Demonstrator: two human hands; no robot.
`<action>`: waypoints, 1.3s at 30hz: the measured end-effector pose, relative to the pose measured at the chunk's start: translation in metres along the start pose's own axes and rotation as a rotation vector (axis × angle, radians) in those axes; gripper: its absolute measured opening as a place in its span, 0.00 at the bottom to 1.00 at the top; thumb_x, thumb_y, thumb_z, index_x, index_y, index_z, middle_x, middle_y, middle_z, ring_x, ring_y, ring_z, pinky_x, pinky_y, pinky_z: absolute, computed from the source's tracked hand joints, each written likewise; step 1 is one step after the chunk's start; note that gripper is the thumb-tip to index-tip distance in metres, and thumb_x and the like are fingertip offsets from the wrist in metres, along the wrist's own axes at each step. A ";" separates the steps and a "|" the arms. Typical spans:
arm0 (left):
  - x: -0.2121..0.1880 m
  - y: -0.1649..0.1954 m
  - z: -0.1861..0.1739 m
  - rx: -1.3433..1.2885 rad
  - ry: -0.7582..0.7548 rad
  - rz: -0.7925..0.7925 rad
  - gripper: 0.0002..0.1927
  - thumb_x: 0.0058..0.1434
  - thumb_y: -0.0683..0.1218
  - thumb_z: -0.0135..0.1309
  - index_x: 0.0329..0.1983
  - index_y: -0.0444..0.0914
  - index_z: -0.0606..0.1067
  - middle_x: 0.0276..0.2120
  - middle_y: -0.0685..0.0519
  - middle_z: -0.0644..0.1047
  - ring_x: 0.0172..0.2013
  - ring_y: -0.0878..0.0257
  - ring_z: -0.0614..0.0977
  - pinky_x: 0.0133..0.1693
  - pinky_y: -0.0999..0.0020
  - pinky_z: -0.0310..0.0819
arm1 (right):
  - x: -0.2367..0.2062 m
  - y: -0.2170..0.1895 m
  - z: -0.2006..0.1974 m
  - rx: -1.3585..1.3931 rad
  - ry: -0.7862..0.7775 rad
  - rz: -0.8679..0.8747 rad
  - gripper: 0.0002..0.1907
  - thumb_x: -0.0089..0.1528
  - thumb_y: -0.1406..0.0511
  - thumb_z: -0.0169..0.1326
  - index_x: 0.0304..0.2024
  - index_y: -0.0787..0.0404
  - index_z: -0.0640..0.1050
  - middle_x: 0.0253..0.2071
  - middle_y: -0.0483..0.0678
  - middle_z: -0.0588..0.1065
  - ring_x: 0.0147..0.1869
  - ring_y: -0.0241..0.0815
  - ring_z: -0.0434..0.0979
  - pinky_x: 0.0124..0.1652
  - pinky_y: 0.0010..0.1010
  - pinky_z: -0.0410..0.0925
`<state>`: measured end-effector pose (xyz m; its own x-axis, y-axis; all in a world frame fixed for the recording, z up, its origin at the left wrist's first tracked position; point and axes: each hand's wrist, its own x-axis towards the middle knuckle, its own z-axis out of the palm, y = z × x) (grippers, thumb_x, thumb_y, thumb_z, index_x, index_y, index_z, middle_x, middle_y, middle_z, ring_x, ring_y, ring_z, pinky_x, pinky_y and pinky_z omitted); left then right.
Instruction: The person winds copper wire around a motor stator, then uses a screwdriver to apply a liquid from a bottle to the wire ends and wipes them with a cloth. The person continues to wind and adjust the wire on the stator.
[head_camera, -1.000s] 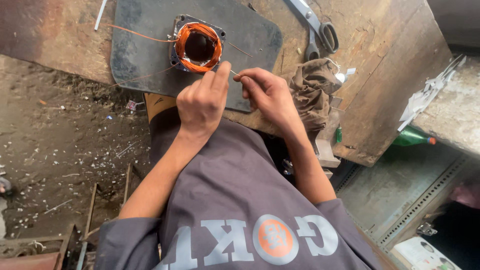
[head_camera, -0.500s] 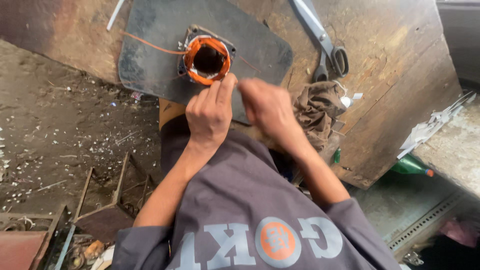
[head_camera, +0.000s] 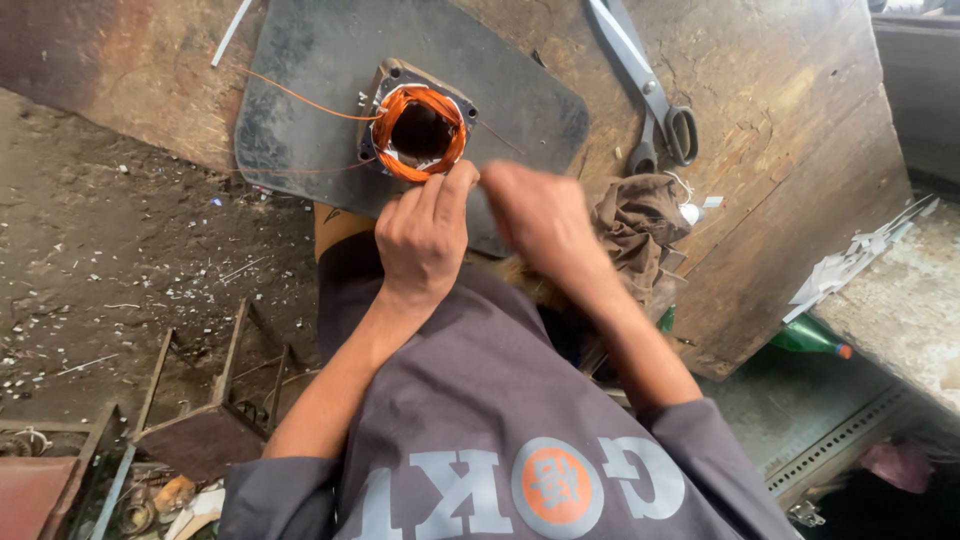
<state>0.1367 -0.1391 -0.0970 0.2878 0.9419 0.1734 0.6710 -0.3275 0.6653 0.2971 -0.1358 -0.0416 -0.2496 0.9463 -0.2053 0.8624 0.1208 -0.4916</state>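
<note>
fingers (head_camera: 455, 190) pinched at copper coil (head_camera: 420, 132), right hand (head_camera: 540, 215) blurred

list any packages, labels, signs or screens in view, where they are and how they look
Green bottle: lower right, lying under the wooden bench's edge, orange cap.
Round emblem: on the person's grey shirt, bottom centre, orange disc ringed in pale grey, pale block letters either side.
No signs or screens show.

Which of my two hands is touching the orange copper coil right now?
The left hand: its fingertips rest on the near rim of the orange coil. The right hand is blurred and sits beside it, off the coil.
</note>
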 end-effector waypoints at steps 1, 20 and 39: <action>-0.001 0.000 0.000 -0.025 0.015 0.001 0.11 0.69 0.40 0.56 0.54 0.41 0.75 0.32 0.58 0.74 0.31 0.62 0.78 0.34 0.63 0.70 | 0.000 0.000 0.000 0.008 -0.052 -0.017 0.03 0.66 0.69 0.53 0.42 0.59 0.73 0.31 0.50 0.73 0.36 0.51 0.78 0.32 0.41 0.69; -0.003 0.003 0.000 -0.105 -0.129 -0.059 0.26 0.59 0.35 0.56 0.62 0.40 0.73 0.27 0.51 0.72 0.22 0.54 0.77 0.26 0.59 0.71 | 0.000 0.001 -0.010 0.073 0.076 -0.011 0.07 0.62 0.73 0.55 0.43 0.62 0.75 0.28 0.52 0.70 0.31 0.53 0.75 0.30 0.43 0.66; 0.000 0.010 -0.008 -0.209 -0.101 -0.156 0.13 0.72 0.39 0.55 0.58 0.38 0.69 0.35 0.49 0.81 0.28 0.52 0.83 0.29 0.60 0.74 | -0.008 -0.002 -0.005 -0.084 0.293 -0.088 0.18 0.63 0.68 0.65 0.53 0.66 0.76 0.51 0.54 0.76 0.55 0.56 0.76 0.53 0.44 0.72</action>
<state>0.1380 -0.1415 -0.0840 0.2658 0.9640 -0.0086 0.5600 -0.1471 0.8153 0.2997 -0.1425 -0.0350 -0.1977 0.9759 0.0929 0.8795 0.2184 -0.4229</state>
